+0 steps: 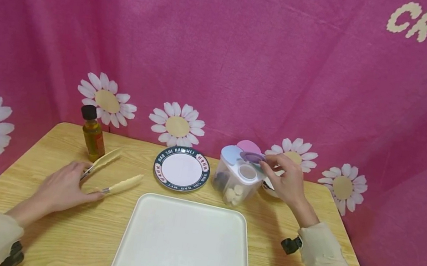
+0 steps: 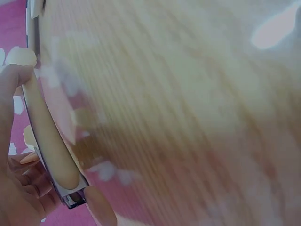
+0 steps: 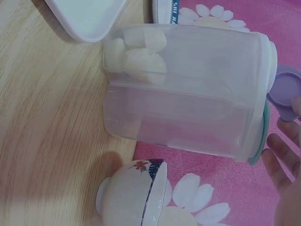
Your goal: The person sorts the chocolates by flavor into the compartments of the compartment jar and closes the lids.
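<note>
My left hand (image 1: 62, 186) holds a pair of tongs (image 1: 123, 184) low over the left side of the table, its two cream-tipped arms spread apart. In the left wrist view the fingers and thumb lie around the cream and metal tongs handle (image 2: 51, 136). With my right hand (image 1: 288, 181) I pinch the raised purple lid (image 1: 252, 157) of a clear divided container (image 1: 236, 184). Below that lid a round opening (image 1: 248, 171) shows. Pale chunks (image 3: 143, 54) lie at the bottom of one compartment. The blue lid (image 1: 232, 154) and pink lid (image 1: 249, 146) lie flat on top.
A white tray (image 1: 184, 248) lies at the front centre, with a dark-rimmed plate (image 1: 182, 169) behind it. A black-capped bottle of yellowish liquid (image 1: 94, 136) stands at the back left. A patterned bowl (image 3: 129, 195) is beside the container, partly behind my right hand in the head view.
</note>
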Motion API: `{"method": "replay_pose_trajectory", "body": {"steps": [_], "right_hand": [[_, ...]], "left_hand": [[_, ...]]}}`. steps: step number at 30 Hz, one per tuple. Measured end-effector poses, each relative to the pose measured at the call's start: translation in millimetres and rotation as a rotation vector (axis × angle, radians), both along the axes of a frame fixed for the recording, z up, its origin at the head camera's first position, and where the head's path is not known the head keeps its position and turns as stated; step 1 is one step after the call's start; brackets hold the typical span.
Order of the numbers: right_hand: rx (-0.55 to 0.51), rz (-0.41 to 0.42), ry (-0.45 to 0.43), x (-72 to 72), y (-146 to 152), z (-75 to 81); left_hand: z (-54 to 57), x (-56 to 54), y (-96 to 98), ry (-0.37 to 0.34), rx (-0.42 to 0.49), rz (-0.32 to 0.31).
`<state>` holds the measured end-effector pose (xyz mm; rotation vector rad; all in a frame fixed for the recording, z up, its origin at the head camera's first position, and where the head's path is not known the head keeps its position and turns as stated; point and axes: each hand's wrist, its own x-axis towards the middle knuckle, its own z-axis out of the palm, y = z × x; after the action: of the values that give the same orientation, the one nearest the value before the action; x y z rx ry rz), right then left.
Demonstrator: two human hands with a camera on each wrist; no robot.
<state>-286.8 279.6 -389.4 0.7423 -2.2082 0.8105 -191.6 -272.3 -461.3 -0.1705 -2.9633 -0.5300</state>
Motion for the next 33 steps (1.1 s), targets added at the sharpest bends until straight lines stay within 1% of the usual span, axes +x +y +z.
{"method": "replay_pose_trajectory", "body": {"steps": [6,11,16,24,33], "right_hand": [[-0.006,0.006,-0.003,0.3,0,-0.5],[-0.010,0.013,0.005,0.5,-1,-0.5],[-0.009,0.008,0.008,1.0,-2,-0.3],[-0.002,-0.012,-0.001,1.2,-2,-1.4],[-0.004,-0.011,0.004,0.3,-1,-1.3]], "left_hand": [[-2.3,3.3,-7.0,-0.010,-0.025,0.002],[-6.1,5.5,-10.0,-0.022,-0.027,0.005],[-8.1,6.5,-9.1,-0.035,-0.025,0.005],[-12.5,7.8,-7.5,-0.022,-0.021,-0.009],[-11.7,8.7,-6.0,-0.025,-0.024,-0.012]]}}
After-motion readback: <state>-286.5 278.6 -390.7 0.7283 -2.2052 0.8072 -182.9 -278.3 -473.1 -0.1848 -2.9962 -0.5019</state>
